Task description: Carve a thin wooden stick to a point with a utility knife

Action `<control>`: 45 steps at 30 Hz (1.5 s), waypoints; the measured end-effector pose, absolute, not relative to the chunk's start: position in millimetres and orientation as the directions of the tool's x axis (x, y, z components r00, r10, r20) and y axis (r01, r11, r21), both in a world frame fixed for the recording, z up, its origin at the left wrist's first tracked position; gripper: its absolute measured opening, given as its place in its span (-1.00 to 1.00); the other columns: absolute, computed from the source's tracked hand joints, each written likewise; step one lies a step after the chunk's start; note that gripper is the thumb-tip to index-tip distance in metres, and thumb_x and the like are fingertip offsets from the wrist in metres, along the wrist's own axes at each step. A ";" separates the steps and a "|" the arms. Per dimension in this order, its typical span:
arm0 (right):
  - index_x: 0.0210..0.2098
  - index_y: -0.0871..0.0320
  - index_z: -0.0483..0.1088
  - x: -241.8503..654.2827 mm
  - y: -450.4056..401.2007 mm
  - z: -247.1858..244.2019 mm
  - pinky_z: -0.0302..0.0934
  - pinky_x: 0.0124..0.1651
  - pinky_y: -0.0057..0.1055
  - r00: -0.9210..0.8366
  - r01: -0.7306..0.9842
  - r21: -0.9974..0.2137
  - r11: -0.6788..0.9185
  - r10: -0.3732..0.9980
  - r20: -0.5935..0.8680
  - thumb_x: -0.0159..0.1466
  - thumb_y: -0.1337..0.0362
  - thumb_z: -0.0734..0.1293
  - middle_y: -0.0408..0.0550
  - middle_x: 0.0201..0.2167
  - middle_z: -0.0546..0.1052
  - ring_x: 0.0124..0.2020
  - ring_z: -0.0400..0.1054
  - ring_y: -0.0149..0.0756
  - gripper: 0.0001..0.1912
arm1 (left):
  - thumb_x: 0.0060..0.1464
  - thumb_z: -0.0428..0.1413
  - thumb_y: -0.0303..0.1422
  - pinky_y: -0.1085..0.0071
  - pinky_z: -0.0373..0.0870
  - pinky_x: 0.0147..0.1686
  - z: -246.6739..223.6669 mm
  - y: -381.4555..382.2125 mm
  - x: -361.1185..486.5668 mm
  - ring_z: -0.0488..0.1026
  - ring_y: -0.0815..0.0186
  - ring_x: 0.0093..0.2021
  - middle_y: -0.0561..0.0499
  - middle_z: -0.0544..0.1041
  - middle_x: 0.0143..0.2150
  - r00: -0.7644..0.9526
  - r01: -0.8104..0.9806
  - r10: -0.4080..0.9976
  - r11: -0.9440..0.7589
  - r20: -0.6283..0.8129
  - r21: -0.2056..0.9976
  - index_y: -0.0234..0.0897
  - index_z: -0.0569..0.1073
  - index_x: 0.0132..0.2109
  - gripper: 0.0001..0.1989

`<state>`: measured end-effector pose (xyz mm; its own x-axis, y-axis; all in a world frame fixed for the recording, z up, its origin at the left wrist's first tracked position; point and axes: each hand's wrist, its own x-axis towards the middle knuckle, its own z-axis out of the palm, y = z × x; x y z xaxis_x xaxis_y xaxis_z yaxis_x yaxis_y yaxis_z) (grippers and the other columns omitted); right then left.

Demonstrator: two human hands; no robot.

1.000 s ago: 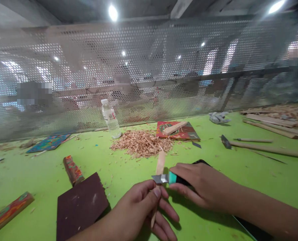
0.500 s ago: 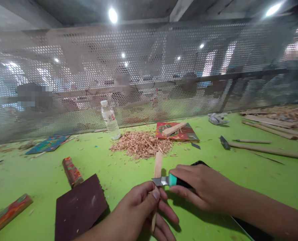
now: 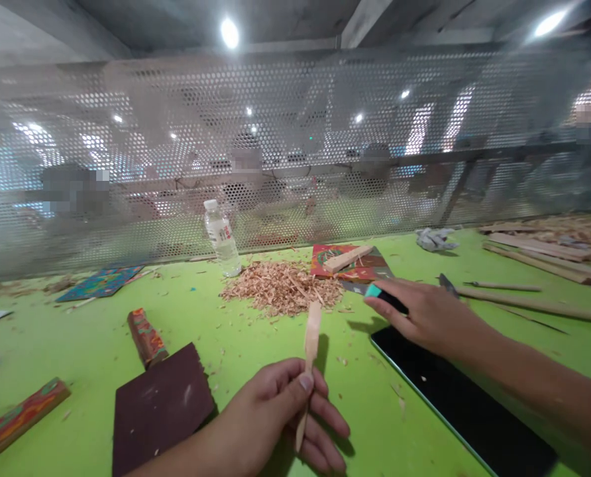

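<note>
Wood strip: the pale wood strip (image 3: pixel 313 328) is sticking up above the left hand, wide end pointing away, thin tail poking out below; the thumb is covering its middle.
Left hand: the left hand (image 3: pixel 280 407) is pinching it between thumb and index finger, other fingers hanging loosely spread; the bottom edge is cutting off the forearm.
Knife: the utility knife (image 3: pixel 374 291) is pointing its blade leftward near the painted board (image 3: pixel 377 270); can't tell if they're touching.
Right hand: the right hand (image 3: pixel 425 311) is curling closed around the handle, hiding most of it, and I can't make out the lower fingers.
Black slab: a flat dark device (image 3: pixel 449 391) is lying under the right forearm, partly covered.
Shavings: a pile (image 3: pixel 280 289) is sitting beyond the strip, bottle (image 3: pixel 222 242) standing just behind.
Mesh: the perforated panel (image 3: pixel 295 179) is blurring whatever's behind it.
</note>
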<state>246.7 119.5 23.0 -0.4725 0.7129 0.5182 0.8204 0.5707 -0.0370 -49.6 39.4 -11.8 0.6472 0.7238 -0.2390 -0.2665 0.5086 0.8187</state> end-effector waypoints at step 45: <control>-0.04 0.20 0.48 196.6 82.2 12.8 0.20 -0.33 -0.30 -0.695 0.664 -0.092 0.742 0.658 0.289 0.59 -0.05 0.05 0.03 -0.28 0.58 -0.36 0.47 -0.16 -0.47 | 0.38 0.12 -0.08 0.51 0.55 -0.46 -8.2 42.2 -45.7 0.67 0.34 -0.48 -0.07 0.66 -0.30 0.573 -0.173 0.773 0.438 -0.272 0.882 -0.28 0.36 -0.15 -0.67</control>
